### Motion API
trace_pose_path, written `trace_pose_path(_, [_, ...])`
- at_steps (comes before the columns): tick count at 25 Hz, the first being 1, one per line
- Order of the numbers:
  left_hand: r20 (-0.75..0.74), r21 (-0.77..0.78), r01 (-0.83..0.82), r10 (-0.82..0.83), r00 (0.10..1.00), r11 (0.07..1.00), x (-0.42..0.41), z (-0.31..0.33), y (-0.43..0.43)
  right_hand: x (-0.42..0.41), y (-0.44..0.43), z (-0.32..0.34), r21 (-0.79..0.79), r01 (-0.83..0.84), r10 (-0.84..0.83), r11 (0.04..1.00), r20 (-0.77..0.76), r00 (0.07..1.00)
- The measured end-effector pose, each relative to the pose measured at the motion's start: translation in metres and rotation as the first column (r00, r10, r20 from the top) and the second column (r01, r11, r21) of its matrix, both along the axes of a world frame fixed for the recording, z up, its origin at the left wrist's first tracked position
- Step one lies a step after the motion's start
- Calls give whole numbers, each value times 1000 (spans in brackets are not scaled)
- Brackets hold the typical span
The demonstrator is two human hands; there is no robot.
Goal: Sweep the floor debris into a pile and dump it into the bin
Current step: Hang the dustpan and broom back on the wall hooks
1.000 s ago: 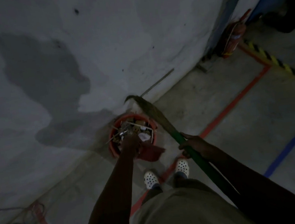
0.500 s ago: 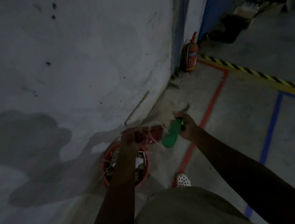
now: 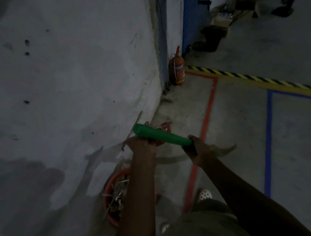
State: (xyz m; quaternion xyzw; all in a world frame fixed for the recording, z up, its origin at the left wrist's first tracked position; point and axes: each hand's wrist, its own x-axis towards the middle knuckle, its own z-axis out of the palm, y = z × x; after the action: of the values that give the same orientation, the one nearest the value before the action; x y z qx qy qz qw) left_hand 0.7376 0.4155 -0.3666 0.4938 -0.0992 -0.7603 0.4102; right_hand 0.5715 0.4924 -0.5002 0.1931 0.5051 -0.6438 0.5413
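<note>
2 arms stretch forward toward 12 o'clock, raised above the red bin (image 3: pixel 112 214). It stands by the wall (image 3: pixel 69 89) at 7 o'clock of the left hand (image 3: pixel 140 146), with debris (image 3: pixel 118 193) inside. Left fingers curl on a red dustpan (image 3: pixel 164 127). The right hand (image 3: pixel 192 149) wraps tightly around the green broom handle (image 3: pixel 162 136), which points to 10 o'clock across the left hand.

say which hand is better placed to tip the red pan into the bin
Left: the left hand holds the red pan, its arm over the bin; the right hand grips the broom handle.
</note>
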Motion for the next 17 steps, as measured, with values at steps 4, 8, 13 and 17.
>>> trace_pose_path(4, [163,14,194,-194,967,981,-61,23,6,-27,1,10,-68,-98,86,993,-158,984])
trace_pose_path(8, [155,8,228,-226,962,974,-113,34,5,-85,5,22,-149,-346,211,926,-554,805])
trace_pose_path(13, [129,24,133,-135,982,991,-198,22,-30,-160,3,20,232,-338,358,912,-852,382])
trace_pose_path(17, [179,5,221,-219,959,975,-272,21,-51,-225,2,22,373,-243,422,895,-885,197])
